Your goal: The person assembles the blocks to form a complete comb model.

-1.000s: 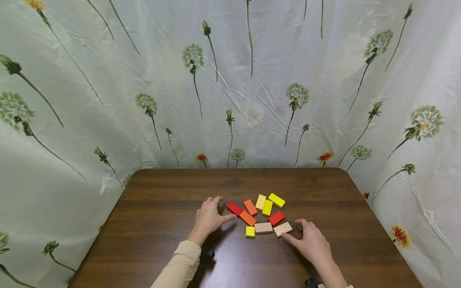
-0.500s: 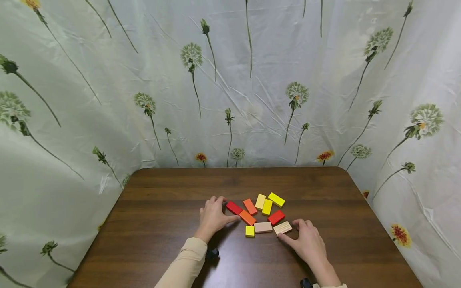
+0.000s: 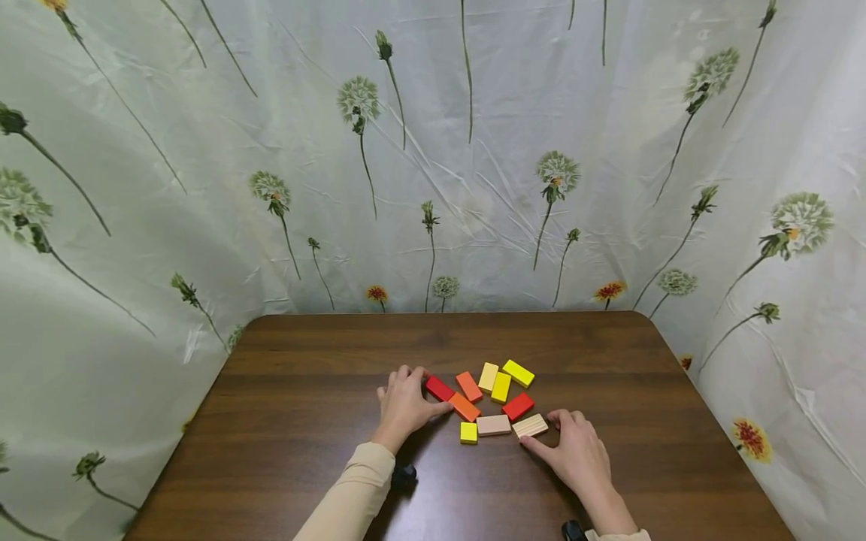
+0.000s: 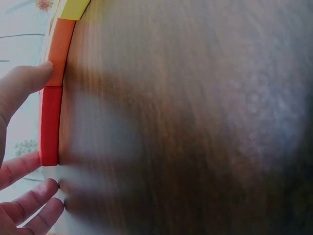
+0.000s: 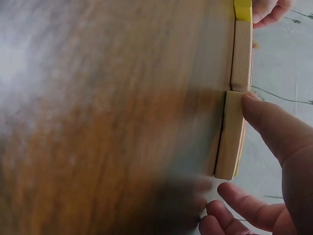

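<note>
head: left sleeve (image 3: 352, 488) cut off at bottom | left wrist: yellow block (image 4: 74, 9) cut off at top, counter (image 4: 195, 107) blurred | right wrist: right grip (image 5: 296, 171) cut off lower right

Head view: soft, diffuse light; glare at 6 o'clock on the tabletop (image 3: 304, 353); shadow toward 5 o'clock of the left hand (image 3: 404, 406). Wrist views: dimmer, tabletop blurred, glare at 3 (left) and 10 o'clock (right).

A dark-red block (image 3: 440, 388) and an orange block (image 3: 464, 407) lie flat, end to end, a striped wooden block (image 3: 531, 426) apart.
</note>
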### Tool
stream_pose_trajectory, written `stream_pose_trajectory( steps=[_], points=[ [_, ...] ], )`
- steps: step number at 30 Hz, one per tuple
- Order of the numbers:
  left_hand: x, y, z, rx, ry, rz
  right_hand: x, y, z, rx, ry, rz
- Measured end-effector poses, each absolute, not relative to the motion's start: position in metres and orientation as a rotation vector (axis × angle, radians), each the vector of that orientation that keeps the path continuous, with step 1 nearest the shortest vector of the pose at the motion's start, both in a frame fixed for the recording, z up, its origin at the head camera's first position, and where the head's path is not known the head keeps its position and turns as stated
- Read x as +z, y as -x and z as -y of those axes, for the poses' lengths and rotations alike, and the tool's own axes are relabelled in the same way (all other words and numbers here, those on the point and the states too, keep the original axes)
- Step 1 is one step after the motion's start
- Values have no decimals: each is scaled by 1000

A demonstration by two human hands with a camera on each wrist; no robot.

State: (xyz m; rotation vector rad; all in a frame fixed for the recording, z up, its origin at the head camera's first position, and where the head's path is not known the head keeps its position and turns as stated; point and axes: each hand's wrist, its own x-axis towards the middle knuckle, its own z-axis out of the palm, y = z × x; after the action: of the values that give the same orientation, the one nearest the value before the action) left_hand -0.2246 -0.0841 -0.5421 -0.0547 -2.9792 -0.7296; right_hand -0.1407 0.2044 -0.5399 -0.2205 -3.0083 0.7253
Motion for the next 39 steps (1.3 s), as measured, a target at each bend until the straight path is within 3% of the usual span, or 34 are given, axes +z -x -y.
stream_pose_trajectory(
  steps=[23,39],
  points=[
    [-543,231,90,-696,128,2989,-541,141,-205,753,232,3019],
    [-537,283,194,-924,553,2982,-542,143,-205,741,225,3040]
  ],
)
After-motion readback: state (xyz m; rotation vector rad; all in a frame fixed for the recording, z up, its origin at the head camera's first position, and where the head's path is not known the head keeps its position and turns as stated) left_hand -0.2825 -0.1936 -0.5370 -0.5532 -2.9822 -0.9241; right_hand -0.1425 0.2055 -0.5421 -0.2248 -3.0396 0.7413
